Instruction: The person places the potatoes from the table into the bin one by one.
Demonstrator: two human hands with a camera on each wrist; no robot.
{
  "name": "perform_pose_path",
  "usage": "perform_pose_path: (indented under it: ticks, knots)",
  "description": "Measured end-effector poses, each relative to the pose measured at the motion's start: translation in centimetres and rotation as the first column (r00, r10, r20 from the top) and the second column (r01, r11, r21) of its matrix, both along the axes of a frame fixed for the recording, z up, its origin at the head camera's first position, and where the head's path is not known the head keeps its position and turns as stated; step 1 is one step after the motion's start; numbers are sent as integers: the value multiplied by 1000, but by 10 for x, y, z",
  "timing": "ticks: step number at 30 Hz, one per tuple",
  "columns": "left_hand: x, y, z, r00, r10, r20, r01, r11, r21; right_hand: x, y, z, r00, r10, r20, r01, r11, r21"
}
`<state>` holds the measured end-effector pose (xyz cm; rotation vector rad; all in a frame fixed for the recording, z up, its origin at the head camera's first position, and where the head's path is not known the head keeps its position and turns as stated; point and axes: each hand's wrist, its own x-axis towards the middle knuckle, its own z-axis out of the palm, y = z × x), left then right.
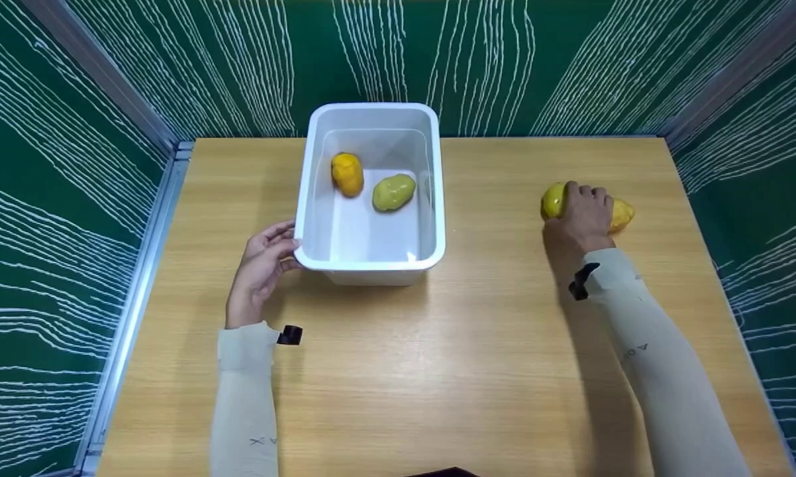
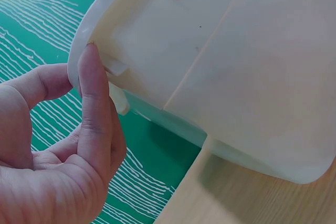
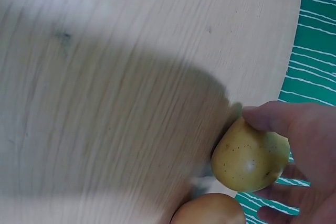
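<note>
My left hand [image 1: 263,268] pinches the near-left rim of a white plastic tub [image 1: 372,260] between thumb and fingers; the left wrist view shows the tub's wall [image 2: 210,66] from outside. An orange-yellow mango [image 1: 348,175] and a green mango [image 1: 394,193] lie apart on its floor. At the right of the table my right hand [image 1: 583,215] reaches over two more fruits. It grips a speckled greenish-yellow mango [image 3: 250,156], thumb on one side and fingers on the other. A yellow mango [image 1: 622,215] lies close beside it, partly hidden by the hand.
The wooden table [image 1: 398,371] has green panels with white wavy lines [image 1: 484,66] behind it and at both sides. A metal rail [image 1: 143,265] runs along the left edge. Small black cameras [image 1: 290,335] sit at both wrists.
</note>
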<state>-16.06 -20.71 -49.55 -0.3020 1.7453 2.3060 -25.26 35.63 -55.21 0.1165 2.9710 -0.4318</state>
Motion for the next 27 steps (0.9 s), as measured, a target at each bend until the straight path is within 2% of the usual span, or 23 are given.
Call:
perform_pose_path:
  ticks: [6,15,27]
  knots:
    - [0,0,-1,1000,-1,-4,1,1000,4,3,0,0,1000,-6,-5,6,999,-31]
    - [1,1,-1,1000,12,-11,-11,999,50,0,1,4,999,24,-22,-24,999,-40]
    - [1,0,1,1000,10,-2,-10,999,48,-6,-10,17,999,16,-32,-17,999,-46]
